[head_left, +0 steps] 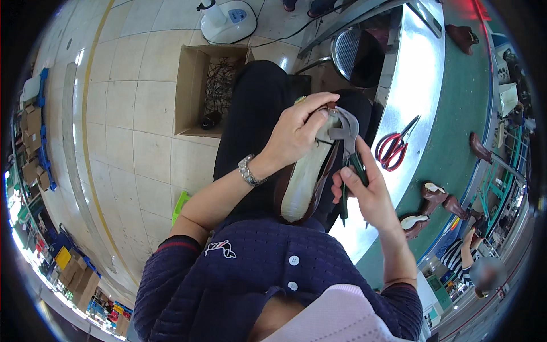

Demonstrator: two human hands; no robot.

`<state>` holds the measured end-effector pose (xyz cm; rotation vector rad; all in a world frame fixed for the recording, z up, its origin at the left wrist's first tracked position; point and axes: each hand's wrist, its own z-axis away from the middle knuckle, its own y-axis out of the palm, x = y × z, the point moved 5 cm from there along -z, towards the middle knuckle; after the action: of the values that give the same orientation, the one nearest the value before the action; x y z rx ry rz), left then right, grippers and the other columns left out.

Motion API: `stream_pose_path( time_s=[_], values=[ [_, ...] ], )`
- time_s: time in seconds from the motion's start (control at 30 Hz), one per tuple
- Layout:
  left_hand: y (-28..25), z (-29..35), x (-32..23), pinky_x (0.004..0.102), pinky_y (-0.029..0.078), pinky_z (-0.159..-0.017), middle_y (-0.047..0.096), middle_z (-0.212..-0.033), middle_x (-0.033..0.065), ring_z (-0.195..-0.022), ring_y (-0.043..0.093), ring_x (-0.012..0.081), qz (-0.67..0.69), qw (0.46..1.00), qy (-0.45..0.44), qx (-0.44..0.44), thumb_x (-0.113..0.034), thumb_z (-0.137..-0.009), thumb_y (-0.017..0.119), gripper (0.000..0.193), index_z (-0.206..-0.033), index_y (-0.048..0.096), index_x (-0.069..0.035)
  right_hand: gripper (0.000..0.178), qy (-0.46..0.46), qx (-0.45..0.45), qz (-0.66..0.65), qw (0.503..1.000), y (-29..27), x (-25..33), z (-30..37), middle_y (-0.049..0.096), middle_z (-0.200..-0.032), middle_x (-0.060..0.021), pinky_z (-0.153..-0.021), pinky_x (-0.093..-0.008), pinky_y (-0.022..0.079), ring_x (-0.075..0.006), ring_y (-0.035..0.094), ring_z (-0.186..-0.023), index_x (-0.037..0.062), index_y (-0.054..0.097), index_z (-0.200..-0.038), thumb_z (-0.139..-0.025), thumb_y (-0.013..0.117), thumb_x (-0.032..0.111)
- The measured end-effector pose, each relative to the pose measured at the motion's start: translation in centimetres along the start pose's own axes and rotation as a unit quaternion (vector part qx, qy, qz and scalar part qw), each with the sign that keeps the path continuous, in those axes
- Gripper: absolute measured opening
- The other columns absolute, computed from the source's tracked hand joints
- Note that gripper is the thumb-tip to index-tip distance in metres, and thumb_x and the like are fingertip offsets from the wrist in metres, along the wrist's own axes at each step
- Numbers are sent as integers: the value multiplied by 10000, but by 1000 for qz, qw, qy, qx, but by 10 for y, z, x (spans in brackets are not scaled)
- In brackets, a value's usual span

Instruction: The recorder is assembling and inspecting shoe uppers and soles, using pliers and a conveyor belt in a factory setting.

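Across my lap lies a brown shoe (297, 196) with its pale underside facing up. My left hand (295, 132) is closed around its far end, with the thumb on the underside and the fingers over the edge. In my right hand (367, 191) is a pair of pincers (348, 126) with a curved metal head and dark green handles. Their head is against the shoe's far end, beside my left thumb; whether the jaws grip the edge cannot be made out. The handles stand somewhat apart.
Red-handled scissors (392, 151) lie on the shiny metal bench edge (424, 74) to my right. Several brown shoes (434, 194) sit on a green surface beyond. At left, a cardboard box (189, 94) holds dark scraps. A round stool (348, 54) and a white device (228, 23) stand ahead.
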<state>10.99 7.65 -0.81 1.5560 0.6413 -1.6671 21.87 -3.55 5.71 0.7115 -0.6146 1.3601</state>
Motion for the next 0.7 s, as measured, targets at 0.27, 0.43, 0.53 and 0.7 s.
stream_pose_path(
  time_s=[0.27, 0.43, 0.53, 0.7],
  values=[
    [1, 8, -6, 273, 400, -934, 586, -1166, 107, -1061, 553, 169, 13, 1000, -4, -16, -58, -899, 424, 339, -1210, 544, 8, 563, -73, -73, 7, 995, 16, -11, 5, 546, -784, -54, -616, -248, 470, -105, 533, -654, 19, 146, -1452, -952, 405, 36],
    [1, 8, -4, 273, 403, -933, 582, -1177, 108, -1064, 556, 174, -5, 1000, 13, -12, -54, -901, 425, 341, -1216, 539, 9, 558, -80, -88, 22, 993, 17, -18, 4, 550, -766, -57, -619, -251, 469, -109, 543, -656, 15, 161, -1449, -950, 412, 38],
    [1, 8, 0, 266, 407, -924, 584, -1164, 101, -1046, 556, 160, 15, 1000, 12, -17, -50, -897, 432, 351, -1228, 536, 5, 564, -67, -75, 34, 994, 11, -18, 7, 549, -763, -64, -614, -258, 477, -123, 548, -649, 25, 155, -1451, -952, 416, 50],
    [0, 6, 13, 229, 433, -847, 618, -1049, 40, -928, 560, 81, 216, 970, -109, 1, -89, -928, 456, 313, -1215, 564, -22, 581, -14, -38, 57, 998, 6, -10, 9, 560, -772, -80, -626, -274, 495, -148, 569, -666, 51, 145, -1459, -954, 432, 67]
  ],
)
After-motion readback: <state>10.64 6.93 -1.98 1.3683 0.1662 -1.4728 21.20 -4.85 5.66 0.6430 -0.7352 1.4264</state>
